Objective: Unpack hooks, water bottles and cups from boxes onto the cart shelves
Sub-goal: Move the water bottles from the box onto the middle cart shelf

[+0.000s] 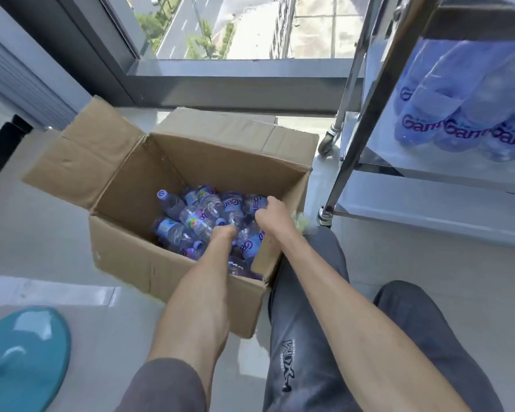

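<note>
An open cardboard box (137,248) stands on the floor and holds several small water bottles (191,218) with purple labels and caps. Both of my hands reach down into it. My left hand (223,233) is curled round a bottle in the middle of the pile. My right hand (272,211) grips another bottle near the box's right wall. The fingertips of both hands are hidden among the bottles. To the right stands the metal cart (378,93), and several bottles (458,126) lie on its middle shelf.
A window (235,25) and its dark sill run behind the box. The cart's castor wheel (327,142) stands close to the box's far right corner. A teal rounded object (21,358) lies at lower left. My knees in dark trousers (304,337) are beside the box.
</note>
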{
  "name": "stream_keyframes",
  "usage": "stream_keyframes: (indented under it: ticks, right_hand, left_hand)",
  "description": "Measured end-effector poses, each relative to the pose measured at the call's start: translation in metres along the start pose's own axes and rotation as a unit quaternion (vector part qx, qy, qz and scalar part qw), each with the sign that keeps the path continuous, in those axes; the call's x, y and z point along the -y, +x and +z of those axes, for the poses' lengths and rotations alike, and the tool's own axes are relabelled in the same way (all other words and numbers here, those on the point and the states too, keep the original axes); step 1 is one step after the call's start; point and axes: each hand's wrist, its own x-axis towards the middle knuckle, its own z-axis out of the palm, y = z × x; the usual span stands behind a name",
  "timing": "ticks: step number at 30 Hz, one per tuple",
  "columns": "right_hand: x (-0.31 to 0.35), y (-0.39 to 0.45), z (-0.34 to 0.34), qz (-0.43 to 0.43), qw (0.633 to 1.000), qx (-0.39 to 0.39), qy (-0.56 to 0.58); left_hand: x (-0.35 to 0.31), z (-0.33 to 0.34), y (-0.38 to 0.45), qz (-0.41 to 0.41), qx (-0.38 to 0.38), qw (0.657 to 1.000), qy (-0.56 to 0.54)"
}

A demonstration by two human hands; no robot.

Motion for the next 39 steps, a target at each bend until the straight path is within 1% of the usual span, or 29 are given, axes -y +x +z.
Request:
stream_keyframes:
  ticks: [2, 4, 6, 8, 10, 14, 19, 23, 25, 28, 31, 33, 37, 39]
  right_hand:
    - [0.001, 0.009, 0.003, 0.049, 0.998, -0.006, 0.027]
    - [-0.001, 0.016, 0.009, 0.067, 0.995, -0.036, 0.058]
    - [-0.004, 0.017, 0.015, 0.05, 0.991, -0.092, 0.082]
    - [-0.007, 0.018, 0.022, 0.017, 0.986, -0.148, 0.08]
    - [-0.01, 0.019, 0.027, -0.006, 0.982, -0.176, 0.075]
    - [-0.011, 0.02, 0.032, -0.015, 0.976, -0.199, 0.09]
    - [-0.011, 0.022, 0.033, -0.014, 0.976, -0.2, 0.082]
    - [-0.011, 0.025, 0.033, -0.016, 0.977, -0.19, 0.097]
    - [-0.01, 0.027, 0.031, -0.036, 0.981, -0.16, 0.103]
    - [-0.012, 0.029, 0.03, -0.088, 0.982, -0.117, 0.119]
    - [-0.016, 0.025, 0.033, -0.123, 0.973, -0.106, 0.163]
    - [-0.017, 0.024, 0.033, -0.121, 0.965, -0.103, 0.21]
    - [-0.014, 0.022, 0.026, -0.071, 0.943, -0.112, 0.307]
    - [-0.013, 0.019, 0.021, -0.07, 0.935, -0.119, 0.325]
  left_hand:
    - [0.0, 0.005, 0.004, -0.015, -0.008, 1.0, 0.025]
    - [0.0, 0.013, 0.011, -0.026, 0.003, 1.0, 0.007]
    - [0.0, 0.021, 0.019, -0.039, 0.011, 0.999, -0.026]
    - [-0.001, 0.029, 0.022, -0.061, 0.037, 0.995, -0.074]
    - [-0.004, 0.035, 0.023, -0.065, 0.056, 0.991, -0.103]
    - [-0.003, 0.038, 0.03, -0.044, 0.044, 0.998, -0.028]
    - [-0.001, 0.04, 0.036, -0.044, 0.04, 0.998, 0.0]
    - [0.0, 0.038, 0.033, -0.045, 0.045, 0.998, -0.018]
    - [-0.002, 0.035, 0.031, -0.042, 0.042, 0.997, -0.043]
    - [0.002, 0.033, 0.025, -0.032, 0.028, 0.998, -0.044]
    - [0.011, 0.029, 0.021, -0.033, 0.024, 0.996, -0.083]
    - [0.013, 0.022, 0.014, -0.034, -0.005, 0.996, -0.081]
    - [0.012, 0.003, -0.003, 0.015, -0.134, 0.991, -0.011]
    - [0.008, -0.01, -0.014, 0.039, -0.185, 0.981, -0.054]
